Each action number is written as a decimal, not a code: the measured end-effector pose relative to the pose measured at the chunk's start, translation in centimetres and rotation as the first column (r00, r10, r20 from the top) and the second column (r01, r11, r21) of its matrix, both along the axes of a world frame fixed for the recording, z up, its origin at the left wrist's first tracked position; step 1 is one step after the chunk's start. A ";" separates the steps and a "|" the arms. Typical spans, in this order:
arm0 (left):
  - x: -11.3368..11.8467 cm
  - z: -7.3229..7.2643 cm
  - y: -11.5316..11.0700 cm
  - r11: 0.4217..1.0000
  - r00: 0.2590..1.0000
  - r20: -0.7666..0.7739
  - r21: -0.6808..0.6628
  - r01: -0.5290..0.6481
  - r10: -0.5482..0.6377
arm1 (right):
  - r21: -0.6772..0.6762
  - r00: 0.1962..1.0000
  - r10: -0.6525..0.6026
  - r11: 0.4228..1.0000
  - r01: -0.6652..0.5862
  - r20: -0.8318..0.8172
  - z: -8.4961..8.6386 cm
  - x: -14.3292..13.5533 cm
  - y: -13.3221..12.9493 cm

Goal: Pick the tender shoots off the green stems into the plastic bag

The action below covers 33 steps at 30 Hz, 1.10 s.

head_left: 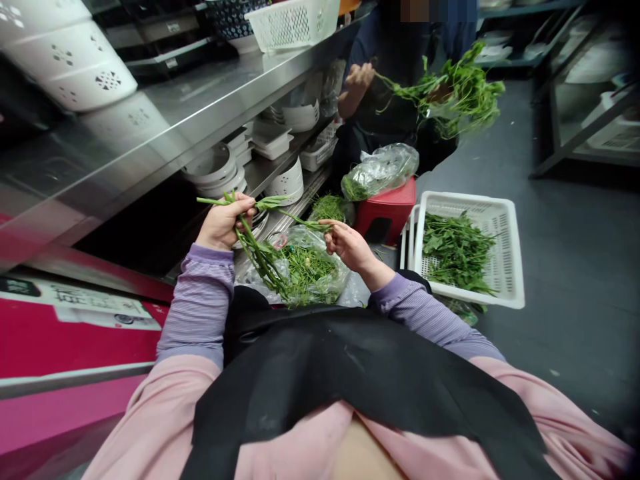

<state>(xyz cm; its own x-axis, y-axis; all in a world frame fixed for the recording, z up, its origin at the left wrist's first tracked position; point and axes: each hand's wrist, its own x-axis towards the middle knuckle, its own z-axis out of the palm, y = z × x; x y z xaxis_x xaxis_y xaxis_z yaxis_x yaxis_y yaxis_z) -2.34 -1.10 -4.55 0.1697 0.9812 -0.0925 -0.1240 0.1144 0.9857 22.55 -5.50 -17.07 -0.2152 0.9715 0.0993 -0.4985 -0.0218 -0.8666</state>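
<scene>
My left hand (227, 220) is closed around a small bunch of leafy green stems (257, 250), which hang down to the right below it. One stem (295, 217) stretches across to my right hand (350, 245), whose thumb and fingers pinch its leafy end. Beneath both hands an open clear plastic bag (343, 277) holds a heap of thin green stems and trimmings (305, 270). To the right of my right hand, a white plastic basket (515, 267) contains loose leafy greens (457, 253).
A red stool (395, 210) bears a bag of greens (383, 170). Facing me, a co-worker (390, 87) holds a bunch of greens (460, 93) in both hands. Along the left runs a steel counter (220, 93), with white bowls (215, 170) on the shelf beneath. A pink-red box (75, 333) stands at lower left.
</scene>
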 end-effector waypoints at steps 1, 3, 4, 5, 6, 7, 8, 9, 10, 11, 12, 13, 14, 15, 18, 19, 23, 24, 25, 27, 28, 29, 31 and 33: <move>-0.1 0.0 0.0 1.000 1.000 -0.007 -0.002 0.001 -0.001 | 0.007 0.999 -0.031 0.999 0.031 0.036 0.0 -0.1 -0.1; -0.1 0.1 -0.1 1.000 1.000 -0.018 -0.005 0.004 -0.004 | 0.022 0.982 -0.112 0.994 0.110 0.152 -0.3 -0.3 0.1; 0.0 0.1 -0.2 1.000 1.000 -0.026 -0.004 0.002 -0.002 | 0.042 0.957 -0.173 0.985 0.167 0.235 -0.6 -0.3 0.3; 0.2 0.0 -0.4 1.000 0.999 -0.042 0.003 -0.005 0.005 | 0.079 0.911 -0.247 0.969 0.234 0.332 -0.9 -0.2 0.7; 0.4 -0.1 -0.6 1.000 0.997 -0.071 0.018 -0.015 0.016 | 0.130 0.842 -0.323 0.946 0.296 0.433 -1.3 -0.1 1.1; 0.8 -0.2 -0.9 0.999 0.993 -0.111 0.043 -0.026 0.030 | 0.180 0.758 -0.384 0.922 0.342 0.527 -1.7 0.0 1.6; 1.3 -0.5 -1.2 0.997 0.987 -0.159 0.069 -0.028 0.039 | 0.206 0.681 -0.412 0.907 0.366 0.606 -2.2 0.1 2.1; 1.9 -0.8 -1.4 0.996 0.977 -0.207 0.088 -0.021 0.039 | 0.185 0.625 -0.400 0.906 0.380 0.671 -2.8 0.1 2.6; 2.6 -1.2 -1.7 0.995 0.968 -0.248 0.098 -0.009 0.033 | 0.122 0.598 -0.352 0.912 0.391 0.720 -3.3 0.0 3.2; 3.2 -1.7 -1.8 0.995 0.961 -0.276 0.096 0.003 0.024 | 0.035 0.594 -0.289 0.915 0.401 0.750 -4.0 -0.1 3.7; 3.8 -2.1 -2.0 0.996 0.957 -0.290 0.086 0.008 0.017 | -0.049 0.602 -0.227 0.912 0.407 0.765 -4.6 -0.2 4.2; 4.2 -2.4 -2.1 0.997 0.956 -0.292 0.072 0.008 0.013 | -0.109 0.609 -0.183 0.905 0.411 0.771 -5.1 -0.4 4.6; 4.6 -2.7 -2.1 0.999 0.957 -0.290 0.054 0.005 0.011 | -0.141 0.610 -0.158 0.900 0.412 0.776 -5.7 -0.5 4.9; 4.7 -2.9 -2.1 0.999 0.958 -0.286 0.039 0.000 0.011 | -0.147 0.604 -0.149 0.899 0.413 0.783 -6.1 -0.5 5.2; 4.3 -2.6 -1.9 1.000 0.966 -0.260 -0.003 0.009 -0.009 | -0.154 0.579 -0.129 0.897 0.414 0.805 -7.2 0.2 5.5; 3.9 -2.3 -1.8 1.000 0.970 -0.242 -0.004 0.003 -0.003 | -0.170 0.575 -0.107 0.898 0.407 0.811 -7.4 0.7 5.5; 2.7 -0.8 -1.4 0.999 0.986 -0.166 -0.026 -0.036 0.031 | -0.192 0.576 -0.038 0.923 0.332 0.816 -7.3 2.4 4.6; 2.6 -0.6 -1.3 0.998 0.988 -0.151 -0.048 -0.034 0.026 | -0.126 0.571 -0.091 0.936 0.328 0.816 -6.9 2.6 4.3; 2.5 -0.5 -1.2 0.997 0.990 -0.139 -0.069 -0.027 0.017 | -0.025 0.564 -0.181 0.941 0.338 0.806 -6.2 2.7 4.0; 2.7 -0.4 -1.1 0.995 0.993 -0.117 -0.102 -0.002 -0.010 | 0.191 0.573 -0.378 0.913 0.360 0.728 -4.2 2.5 3.3; 2.8 -0.4 -1.0 0.994 0.993 -0.112 -0.113 0.011 -0.024 | 0.270 0.597 -0.435 0.897 0.349 0.674 -3.1 2.2 2.9; 3.0 -0.5 -1.0 0.992 0.993 -0.110 -0.124 0.020 -0.034 | 0.322 0.633 -0.449 0.894 0.313 0.631 -1.9 2.0 2.6; 3.2 -0.7 -0.9 0.989 0.994 -0.102 -0.145 0.029 -0.044 | 0.387 0.700 -0.394 0.905 0.180 0.596 0.3 1.3 1.8; 3.4 -0.8 -0.9 0.986 0.994 -0.095 -0.163 0.037 -0.052 | 0.377 0.740 -0.288 0.925 0.050 0.608 1.5 0.7 1.2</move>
<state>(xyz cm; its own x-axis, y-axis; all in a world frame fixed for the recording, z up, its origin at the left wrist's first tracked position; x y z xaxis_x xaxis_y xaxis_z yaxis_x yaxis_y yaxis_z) 1.06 -1.98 -5.33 0.1951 0.9439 -0.2665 -0.0188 0.2753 0.9612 23.27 -4.27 -15.52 -0.1772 0.9357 0.3049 0.2117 0.3388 -0.9167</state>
